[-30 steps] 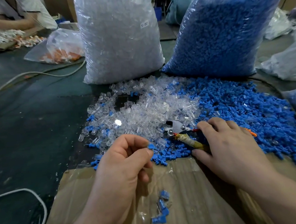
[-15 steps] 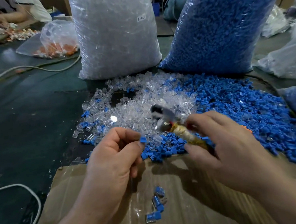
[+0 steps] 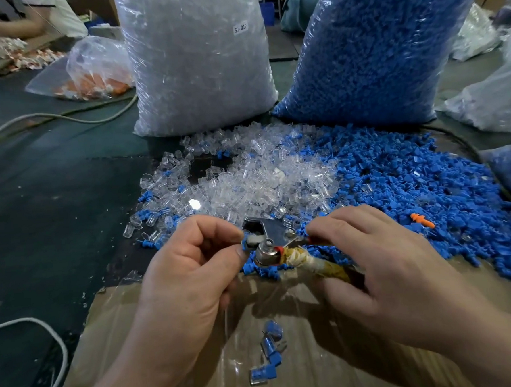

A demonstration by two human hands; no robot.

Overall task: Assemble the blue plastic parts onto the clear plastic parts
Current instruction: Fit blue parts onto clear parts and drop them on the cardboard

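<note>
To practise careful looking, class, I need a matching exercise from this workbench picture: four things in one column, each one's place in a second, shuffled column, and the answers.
Things
1. bag of clear parts
2. bag of blue parts
3. metal tool
4. joined pieces

Places
a. lying on the cardboard
b. standing at the back right
c. gripped by the right hand
d. standing at the back middle, with a white label

Pairs: 1-d, 2-b, 3-c, 4-a
</note>
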